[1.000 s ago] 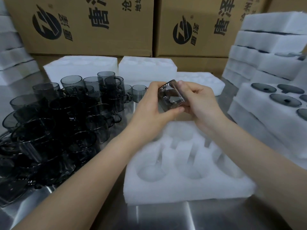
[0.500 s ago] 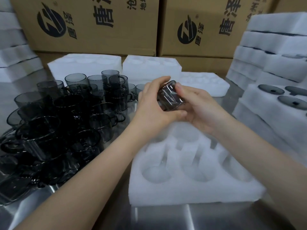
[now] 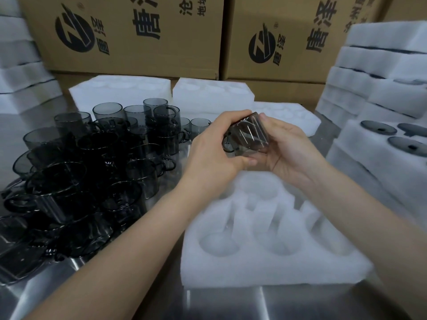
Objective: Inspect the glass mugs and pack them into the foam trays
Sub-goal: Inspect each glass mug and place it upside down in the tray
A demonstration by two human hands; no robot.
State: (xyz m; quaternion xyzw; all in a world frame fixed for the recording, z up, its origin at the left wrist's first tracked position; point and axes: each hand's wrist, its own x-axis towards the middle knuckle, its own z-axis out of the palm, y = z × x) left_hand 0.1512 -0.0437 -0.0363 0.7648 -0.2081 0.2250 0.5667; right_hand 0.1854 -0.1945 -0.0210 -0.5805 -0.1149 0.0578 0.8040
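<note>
A smoky grey glass mug (image 3: 248,136) lies tilted on its side in the air, held between both hands above the far end of a white foam tray (image 3: 272,271). My left hand (image 3: 215,155) grips it from the left, thumb under it and fingers over its top. My right hand (image 3: 286,148) cups it from the right, fingertip on its upper edge. The tray's round pockets that show hold nothing. A dense cluster of grey glass mugs (image 3: 97,172) stands on the metal table at the left.
More white foam trays (image 3: 212,93) lie behind the mugs. A foam stack (image 3: 381,65) rises at the right, with a tray holding dark round lids (image 3: 379,130). Cardboard boxes (image 3: 129,35) wall off the back. Bare steel table (image 3: 231,306) shows near me.
The mug has rolled between my hands and now lies more on its side, slightly lower. My fingers have shifted around it.
</note>
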